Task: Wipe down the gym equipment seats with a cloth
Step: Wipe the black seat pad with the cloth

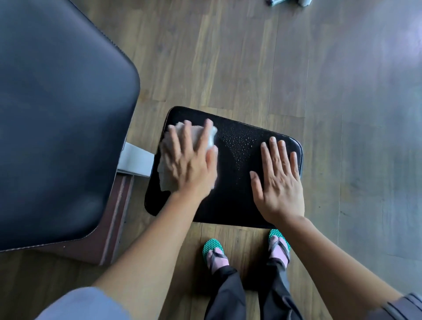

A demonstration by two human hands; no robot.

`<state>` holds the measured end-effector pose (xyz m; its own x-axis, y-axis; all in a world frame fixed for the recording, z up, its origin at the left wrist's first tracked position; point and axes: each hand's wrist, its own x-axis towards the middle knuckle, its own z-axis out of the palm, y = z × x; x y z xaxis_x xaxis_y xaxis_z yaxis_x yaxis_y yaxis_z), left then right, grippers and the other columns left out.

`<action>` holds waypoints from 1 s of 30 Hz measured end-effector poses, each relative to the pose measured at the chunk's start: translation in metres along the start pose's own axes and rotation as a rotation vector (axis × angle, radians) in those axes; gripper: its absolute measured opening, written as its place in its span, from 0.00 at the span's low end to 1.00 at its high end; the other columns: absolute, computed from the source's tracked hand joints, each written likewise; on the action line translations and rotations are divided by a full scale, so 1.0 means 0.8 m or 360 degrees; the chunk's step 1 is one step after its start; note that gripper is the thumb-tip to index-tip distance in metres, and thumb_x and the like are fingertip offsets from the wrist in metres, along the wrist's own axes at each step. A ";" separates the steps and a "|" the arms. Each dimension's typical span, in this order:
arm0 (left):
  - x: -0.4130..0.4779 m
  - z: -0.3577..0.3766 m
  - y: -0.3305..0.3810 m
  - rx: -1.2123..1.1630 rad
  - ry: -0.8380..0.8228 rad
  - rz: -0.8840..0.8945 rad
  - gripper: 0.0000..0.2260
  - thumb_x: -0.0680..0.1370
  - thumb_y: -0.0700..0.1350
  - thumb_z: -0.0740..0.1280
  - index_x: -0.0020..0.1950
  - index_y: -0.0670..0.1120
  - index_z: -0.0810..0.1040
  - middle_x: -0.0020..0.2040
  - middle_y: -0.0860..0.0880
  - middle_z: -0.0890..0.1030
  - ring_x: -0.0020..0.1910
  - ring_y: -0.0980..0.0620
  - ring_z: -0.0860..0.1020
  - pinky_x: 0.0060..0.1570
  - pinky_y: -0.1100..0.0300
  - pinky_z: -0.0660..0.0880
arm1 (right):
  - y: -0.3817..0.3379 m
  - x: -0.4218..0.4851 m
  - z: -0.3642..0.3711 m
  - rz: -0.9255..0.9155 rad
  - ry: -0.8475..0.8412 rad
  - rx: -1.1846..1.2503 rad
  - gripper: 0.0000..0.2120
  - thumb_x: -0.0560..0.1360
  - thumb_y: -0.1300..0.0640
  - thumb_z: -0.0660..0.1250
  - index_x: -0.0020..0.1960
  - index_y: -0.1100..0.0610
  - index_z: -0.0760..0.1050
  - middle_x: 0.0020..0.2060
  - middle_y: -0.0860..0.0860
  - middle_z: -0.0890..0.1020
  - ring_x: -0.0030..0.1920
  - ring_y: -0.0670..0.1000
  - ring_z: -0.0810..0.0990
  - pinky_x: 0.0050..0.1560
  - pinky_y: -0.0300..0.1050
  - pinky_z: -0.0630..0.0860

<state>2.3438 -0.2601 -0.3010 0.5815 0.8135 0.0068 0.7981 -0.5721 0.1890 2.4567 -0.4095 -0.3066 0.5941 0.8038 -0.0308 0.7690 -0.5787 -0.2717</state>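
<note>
A small black padded seat (230,201) lies below me, with water droplets near its middle. My left hand (189,162) presses a crumpled light grey cloth (167,177) flat against the seat's left part, fingers spread and blurred. My right hand (278,180) rests palm down with straight fingers on the seat's right part. A larger dark padded backrest (57,114) fills the left of the view, joined to the seat by a metal bracket (137,161).
Wood-look floor (296,68) surrounds the equipment. My feet in green sandals (213,249) stand just in front of the seat. The machine's dark red frame (116,217) runs under the backrest. Small grey objects (277,2) lie at the top edge.
</note>
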 end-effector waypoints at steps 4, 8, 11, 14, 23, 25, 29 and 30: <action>-0.025 -0.008 -0.040 0.0068 -0.0106 0.0507 0.22 0.80 0.56 0.53 0.75 0.59 0.61 0.75 0.45 0.64 0.75 0.38 0.57 0.67 0.38 0.62 | 0.000 -0.001 -0.001 -0.0002 0.0002 0.0004 0.30 0.79 0.47 0.50 0.77 0.60 0.55 0.77 0.56 0.54 0.77 0.54 0.48 0.76 0.52 0.44; 0.067 -0.004 -0.024 -0.0055 -0.0016 -0.0282 0.24 0.79 0.53 0.54 0.76 0.59 0.57 0.77 0.46 0.59 0.76 0.37 0.52 0.70 0.36 0.55 | -0.002 0.000 0.001 0.0016 0.0013 0.0007 0.30 0.79 0.47 0.50 0.77 0.60 0.55 0.77 0.56 0.55 0.77 0.54 0.49 0.76 0.53 0.46; 0.091 0.005 0.023 -0.0145 -0.0011 -0.0205 0.24 0.78 0.56 0.53 0.75 0.60 0.60 0.77 0.48 0.61 0.76 0.39 0.51 0.71 0.36 0.52 | -0.001 0.000 0.002 0.0017 0.0023 0.0026 0.30 0.79 0.47 0.51 0.76 0.60 0.56 0.77 0.56 0.55 0.77 0.54 0.49 0.76 0.54 0.46; 0.052 0.009 0.018 -0.0047 -0.0098 0.0445 0.23 0.79 0.58 0.53 0.75 0.61 0.60 0.76 0.48 0.63 0.76 0.39 0.54 0.70 0.36 0.56 | 0.001 0.000 0.001 0.0007 0.0009 0.0052 0.30 0.79 0.47 0.51 0.76 0.60 0.56 0.77 0.56 0.54 0.77 0.54 0.49 0.76 0.54 0.46; 0.099 0.007 0.043 -0.0106 -0.0053 -0.0099 0.23 0.78 0.56 0.52 0.74 0.60 0.62 0.76 0.49 0.62 0.76 0.40 0.52 0.71 0.37 0.51 | 0.002 0.000 0.001 0.0011 -0.0008 0.0051 0.30 0.78 0.47 0.53 0.76 0.61 0.56 0.77 0.56 0.56 0.77 0.55 0.51 0.76 0.56 0.48; 0.054 0.009 0.045 -0.0060 -0.0105 0.0381 0.22 0.79 0.56 0.51 0.74 0.60 0.62 0.75 0.48 0.64 0.76 0.39 0.54 0.70 0.36 0.55 | 0.002 -0.001 0.000 0.0011 -0.0017 0.0069 0.30 0.79 0.47 0.52 0.76 0.61 0.56 0.77 0.56 0.55 0.77 0.55 0.50 0.76 0.55 0.47; 0.005 -0.007 -0.023 0.0076 -0.0162 0.0732 0.22 0.80 0.57 0.52 0.75 0.60 0.61 0.76 0.49 0.64 0.76 0.41 0.56 0.68 0.38 0.61 | 0.005 -0.001 -0.002 -0.0018 -0.0014 0.0115 0.30 0.79 0.47 0.53 0.77 0.61 0.55 0.77 0.56 0.54 0.77 0.54 0.48 0.76 0.54 0.46; 0.013 -0.009 -0.034 0.0092 -0.0142 0.0585 0.22 0.80 0.57 0.51 0.75 0.60 0.60 0.76 0.49 0.63 0.76 0.41 0.55 0.68 0.38 0.62 | 0.004 -0.001 -0.001 -0.0016 -0.0009 0.0118 0.30 0.79 0.48 0.53 0.77 0.61 0.55 0.77 0.56 0.54 0.77 0.54 0.48 0.76 0.54 0.46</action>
<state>2.3270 -0.2350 -0.2988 0.8400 0.5422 -0.0219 0.5399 -0.8310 0.1343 2.4590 -0.4126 -0.3064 0.5848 0.8105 -0.0330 0.7552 -0.5589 -0.3427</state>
